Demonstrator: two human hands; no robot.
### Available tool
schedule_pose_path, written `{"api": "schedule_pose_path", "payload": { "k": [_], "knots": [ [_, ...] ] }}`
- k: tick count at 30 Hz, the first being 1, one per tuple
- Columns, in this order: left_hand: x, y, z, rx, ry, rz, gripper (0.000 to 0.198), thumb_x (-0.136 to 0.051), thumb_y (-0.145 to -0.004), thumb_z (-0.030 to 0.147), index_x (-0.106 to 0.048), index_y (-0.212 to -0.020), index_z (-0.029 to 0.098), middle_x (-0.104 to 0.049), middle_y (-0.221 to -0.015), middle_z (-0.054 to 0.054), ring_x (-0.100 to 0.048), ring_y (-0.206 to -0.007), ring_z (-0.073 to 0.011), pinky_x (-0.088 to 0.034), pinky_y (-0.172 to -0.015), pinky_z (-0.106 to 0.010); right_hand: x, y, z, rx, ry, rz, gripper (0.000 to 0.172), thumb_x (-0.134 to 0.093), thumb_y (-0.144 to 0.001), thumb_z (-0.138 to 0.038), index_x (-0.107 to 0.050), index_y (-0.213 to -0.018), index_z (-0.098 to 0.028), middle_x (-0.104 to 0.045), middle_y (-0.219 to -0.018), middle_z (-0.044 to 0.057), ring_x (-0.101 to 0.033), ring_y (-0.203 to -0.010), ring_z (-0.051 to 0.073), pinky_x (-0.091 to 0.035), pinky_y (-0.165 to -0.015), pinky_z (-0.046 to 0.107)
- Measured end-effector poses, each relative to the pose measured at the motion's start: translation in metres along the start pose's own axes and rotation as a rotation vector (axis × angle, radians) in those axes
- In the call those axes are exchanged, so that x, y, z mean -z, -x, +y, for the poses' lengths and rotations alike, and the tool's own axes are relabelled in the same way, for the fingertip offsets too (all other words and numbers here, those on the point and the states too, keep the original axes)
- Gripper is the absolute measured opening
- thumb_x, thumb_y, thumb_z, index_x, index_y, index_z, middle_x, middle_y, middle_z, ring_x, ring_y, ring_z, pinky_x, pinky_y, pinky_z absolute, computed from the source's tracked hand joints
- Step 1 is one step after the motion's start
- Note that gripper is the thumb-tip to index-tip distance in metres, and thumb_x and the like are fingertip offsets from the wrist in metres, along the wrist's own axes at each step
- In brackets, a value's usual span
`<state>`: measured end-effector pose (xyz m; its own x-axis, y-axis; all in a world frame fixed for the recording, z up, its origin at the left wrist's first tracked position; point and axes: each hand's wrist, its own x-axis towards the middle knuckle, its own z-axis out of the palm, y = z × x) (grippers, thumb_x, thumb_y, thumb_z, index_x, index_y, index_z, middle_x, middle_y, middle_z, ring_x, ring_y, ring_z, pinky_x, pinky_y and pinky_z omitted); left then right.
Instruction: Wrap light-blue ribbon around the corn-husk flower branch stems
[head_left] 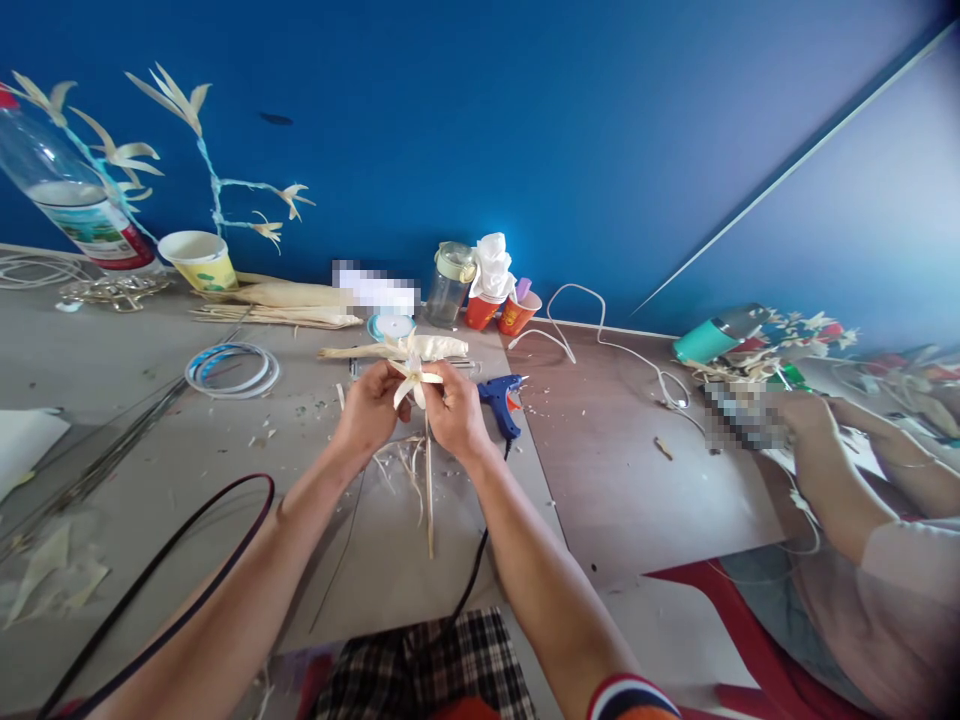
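Between my two hands is a pale husk flower [411,384] with several pointed petals spread open. My left hand [373,405] pinches it from the left, and the fingers of my right hand [453,402] close on its right-hand petals. A thin straw-coloured stalk [430,490] hangs below my right hand; whether it joins the flower is hidden. Just beyond my hands lies a rolled pale husk [439,347]. A blue glue gun [501,402] rests right of my right hand, its black cord running toward me. Thin husk strips [409,465] lie under my hands.
Tape rings [232,371] and dark wires [127,440] lie to the left. Along the wall stand a large bottle [90,210], a paper cup [199,260] with a flower branch, a glass jar [451,285] and red cups [519,313]. At right, another person's arms [840,470] reach over the table.
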<state>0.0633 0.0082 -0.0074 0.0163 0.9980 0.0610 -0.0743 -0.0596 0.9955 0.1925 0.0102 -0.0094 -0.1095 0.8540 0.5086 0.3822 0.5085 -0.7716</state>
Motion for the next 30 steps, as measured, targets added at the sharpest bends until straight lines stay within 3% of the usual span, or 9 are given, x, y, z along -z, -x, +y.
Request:
{"api": "schedule_pose_path", "payload": {
  "k": [5, 12, 15, 21, 24, 27, 30],
  "knots": [
    [0.002, -0.005, -0.011, 0.015, 0.057, -0.029, 0.007, -0.056, -0.070, 0.017, -0.057, -0.078, 0.017, -0.056, -0.061, 0.004, -0.048, -0.048, -0.0069, -0.039, -0.050, -0.021, 0.000, 0.000, 0.001, -0.017, -0.001, 0.020, 0.010, -0.051, -0.084, -0.025, -0.060, -0.083, -0.020, -0.062, -0.081, 0.003, -0.057, -0.075, 0.016, -0.043, -0.073, 0.026],
    [-0.001, -0.001, 0.001, 0.028, 0.081, -0.079, 0.017, -0.068, -0.064, 0.023, -0.057, -0.074, 0.016, -0.058, -0.065, 0.003, -0.048, -0.055, -0.0084, -0.040, -0.055, -0.022, 0.000, -0.001, 0.002, -0.008, -0.033, 0.031, 0.009, -0.050, -0.083, -0.021, -0.059, -0.081, -0.019, -0.061, -0.079, 0.002, -0.057, -0.075, 0.015, -0.044, -0.073, 0.027],
    [-0.003, 0.000, 0.005, -0.007, 0.020, -0.066, 0.025, -0.075, -0.059, 0.024, -0.058, -0.076, 0.016, -0.058, -0.066, 0.003, -0.048, -0.058, -0.0096, -0.038, -0.055, -0.022, 0.000, -0.002, 0.003, -0.048, -0.034, 0.042, 0.009, -0.051, -0.081, -0.020, -0.060, -0.080, -0.020, -0.062, -0.079, 0.002, -0.057, -0.075, 0.015, -0.044, -0.073, 0.027],
    [-0.003, -0.002, 0.001, -0.008, -0.011, -0.022, 0.022, -0.073, -0.060, 0.025, -0.058, -0.073, 0.017, -0.055, -0.060, 0.003, -0.050, -0.059, -0.0118, -0.035, -0.054, -0.023, 0.000, -0.001, -0.003, -0.029, -0.104, -0.002, 0.011, -0.053, -0.082, -0.021, -0.063, -0.079, -0.020, -0.062, -0.079, 0.003, -0.057, -0.077, 0.016, -0.044, -0.075, 0.028],
    [-0.001, -0.002, 0.000, 0.022, 0.020, 0.043, 0.021, -0.072, -0.062, 0.027, -0.059, -0.076, 0.017, -0.058, -0.066, 0.002, -0.048, -0.056, -0.0101, -0.033, -0.052, -0.022, 0.001, 0.000, -0.007, -0.033, -0.156, 0.080, 0.012, -0.053, -0.082, -0.022, -0.064, -0.085, -0.021, -0.063, -0.092, 0.006, -0.057, -0.084, 0.016, -0.045, -0.074, 0.028],
    [0.001, -0.002, 0.001, 0.014, 0.083, 0.099, 0.024, -0.071, -0.064, 0.029, -0.060, -0.080, 0.017, -0.058, -0.068, 0.003, -0.046, -0.056, -0.0089, -0.034, -0.052, -0.023, 0.001, 0.001, -0.008, -0.137, -0.240, 0.152, 0.014, -0.055, -0.081, -0.026, -0.064, -0.089, -0.021, -0.062, -0.088, 0.005, -0.055, -0.075, 0.015, -0.043, -0.065, 0.026],
    [0.003, -0.004, 0.004, -0.012, 0.151, 0.154, 0.026, -0.072, -0.063, 0.027, -0.058, -0.082, 0.016, -0.058, -0.069, 0.003, -0.046, -0.055, -0.0078, -0.035, -0.053, -0.022, -0.001, 0.000, -0.006, -0.304, -0.312, 0.082, 0.012, -0.056, -0.078, -0.029, -0.064, -0.081, -0.020, -0.058, -0.068, 0.000, -0.048, -0.058, 0.011, -0.038, -0.054, 0.023]
  ]
}}
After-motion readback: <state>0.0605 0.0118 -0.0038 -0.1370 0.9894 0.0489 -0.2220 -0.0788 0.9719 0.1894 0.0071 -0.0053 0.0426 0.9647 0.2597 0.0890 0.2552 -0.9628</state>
